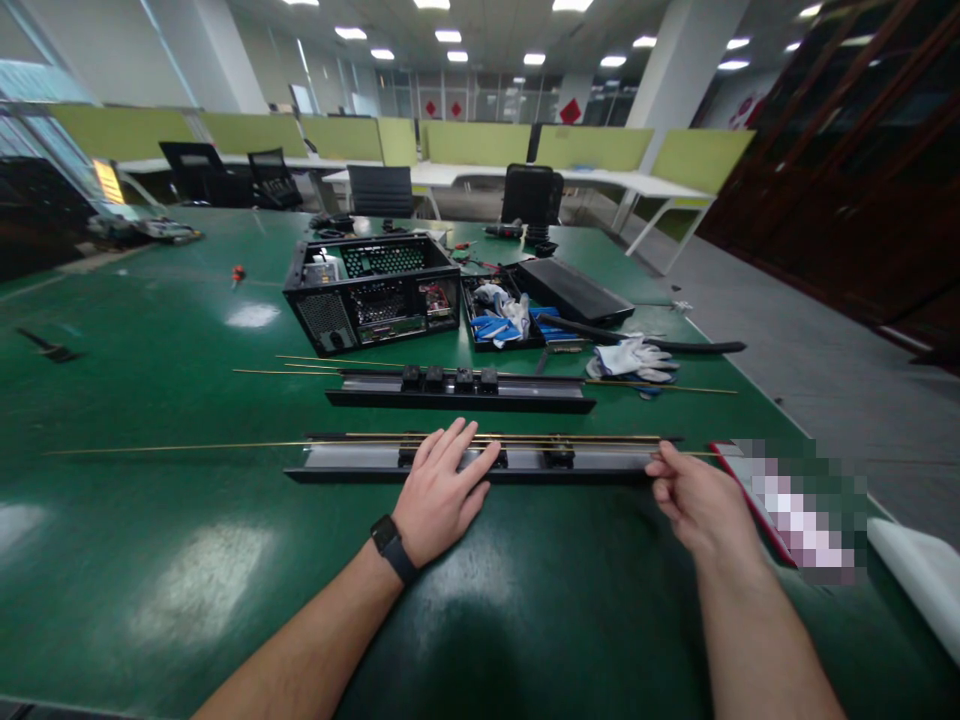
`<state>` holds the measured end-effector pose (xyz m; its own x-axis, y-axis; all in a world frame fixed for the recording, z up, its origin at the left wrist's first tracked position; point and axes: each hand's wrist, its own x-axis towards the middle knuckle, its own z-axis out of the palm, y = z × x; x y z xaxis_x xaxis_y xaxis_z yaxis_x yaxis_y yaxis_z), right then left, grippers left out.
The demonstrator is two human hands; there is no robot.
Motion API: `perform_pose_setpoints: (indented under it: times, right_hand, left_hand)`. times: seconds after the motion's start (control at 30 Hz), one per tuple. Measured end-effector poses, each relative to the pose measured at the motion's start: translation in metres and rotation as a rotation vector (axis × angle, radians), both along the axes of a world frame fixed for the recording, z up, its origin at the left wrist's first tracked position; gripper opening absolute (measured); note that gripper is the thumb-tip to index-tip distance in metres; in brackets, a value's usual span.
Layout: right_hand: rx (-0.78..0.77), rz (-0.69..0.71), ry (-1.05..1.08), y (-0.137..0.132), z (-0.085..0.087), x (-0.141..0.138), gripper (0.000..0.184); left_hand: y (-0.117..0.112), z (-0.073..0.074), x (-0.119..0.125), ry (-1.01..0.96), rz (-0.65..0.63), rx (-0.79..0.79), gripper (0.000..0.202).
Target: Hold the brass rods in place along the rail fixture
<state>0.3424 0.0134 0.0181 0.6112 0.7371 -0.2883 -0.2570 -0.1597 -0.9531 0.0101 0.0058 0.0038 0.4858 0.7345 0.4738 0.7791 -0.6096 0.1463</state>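
left forearm comes in from the bottom, black watch (390, 545) on the wrist. left hand (442, 490) lies flat and open, fingers spread wide, palm down on the near rail (352, 462), about its middle, holding nothing. right hand (694, 500) is at the rail's right end, fingers narrow, pinched on the end (whether a rod is caught in the pinch too, cannot tell). so the rail runs left-right across the green table (187, 560), left hand on its middle, right hand at its right tip, its left end poking out well past the left hand.

thin brass rods (225, 446) lie along the rail's far edge, touching it, sticking out far to the left. small black blocks (559, 457) sit on the rail between the hands, more partly under the left fingers.

just right of the right hand: a red-edged flat thing (724, 465), mostly blurred out. a white thing (922, 580) at the table's right edge.

behind the near rail, apart from it, a far rail (525, 392) lies parallel, four black blocks (448, 378) in a row on it. more brass rods (300, 365) by it.

further back: open black pc case (371, 290), left of centre. right beside it a black tray (469, 310) with blue and white bits. white gloves (630, 358) right of the tray, a black hose (675, 346) just behind them, a flat black box (574, 290) behind the tray.

far off: black chairs (381, 190), green dividers (472, 140), white desks.
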Motion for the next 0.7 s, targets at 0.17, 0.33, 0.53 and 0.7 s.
perform_pose_setpoints:
  times: [0.17,0.33,0.53,0.7]
  right_hand:
    - [-0.040,-0.103,-0.036,0.003,-0.005,0.018,0.020]
    - [-0.028,-0.107,-0.022,0.003,-0.005,0.019,0.021]
    - [-0.038,-0.070,-0.037,0.004,-0.007,0.014,0.019]
    - [-0.019,0.023,-0.039,0.001,-0.006,0.001,0.028]
  left_hand:
    - [0.000,0.000,0.000,-0.004,0.005,-0.001,0.048]
    - [0.000,-0.001,0.000,-0.006,0.001,0.003,0.050]
    - [-0.001,0.000,0.001,0.002,0.009,0.000,0.049]
    - [-0.001,0.001,0.002,0.002,0.009,0.002,0.049]
